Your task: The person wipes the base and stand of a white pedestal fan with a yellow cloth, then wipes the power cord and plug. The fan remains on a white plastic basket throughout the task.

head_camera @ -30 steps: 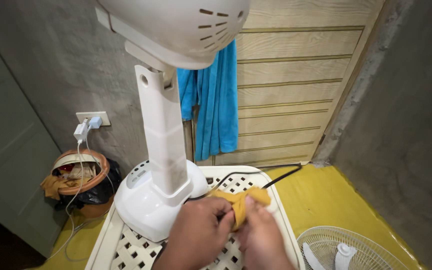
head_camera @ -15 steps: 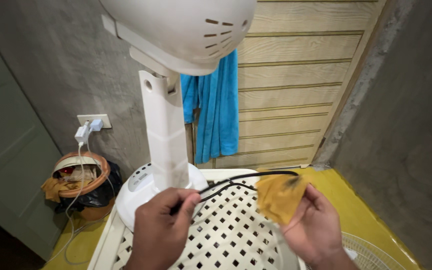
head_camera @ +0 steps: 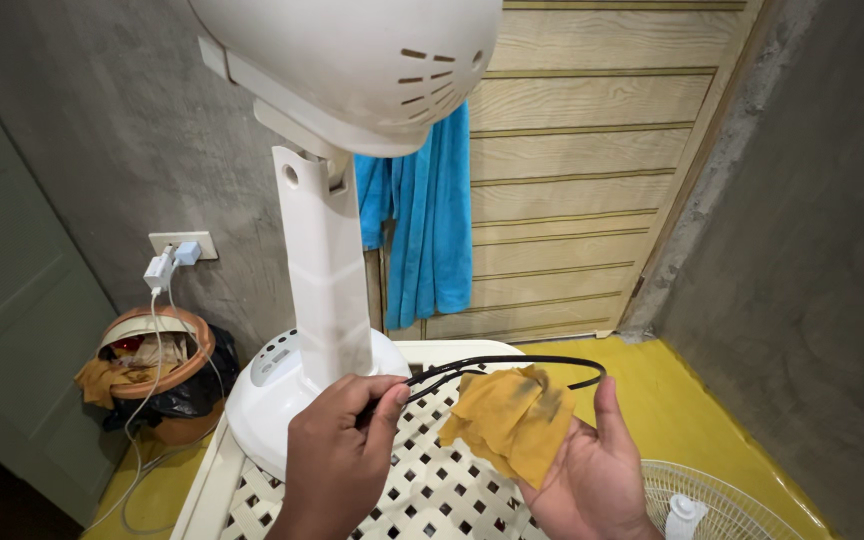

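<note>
Left hand pinches a black cord between thumb and fingers, closed tight on it just in front of the fan base. From that grip the cord runs right in a long flat loop, bends back near the right thumb and returns toward the fan. Right hand lies palm up and spread open, with a yellow cloth draped loosely over its fingers; the thumb stands free beside the cloth and does not press on it. Dark smudges show on the upper part of the cloth. The cloth hangs just under the cord loop, and whether the two touch cannot be told.

Both hands hover over a white lattice table, on which the round white fan base stands. A white column rises from the base to the motor housing at the top of the view, which has small vent slots. At the lower right edge, a white fan grille lies on the yellow floor.

Behind the fan, a blue towel hangs against a pale wooden door. On the grey wall to the left sits a socket with a white plug and a thin white wire trailing down. Below it stands a brown bin lined with a black bag, holding cloth scraps.
</note>
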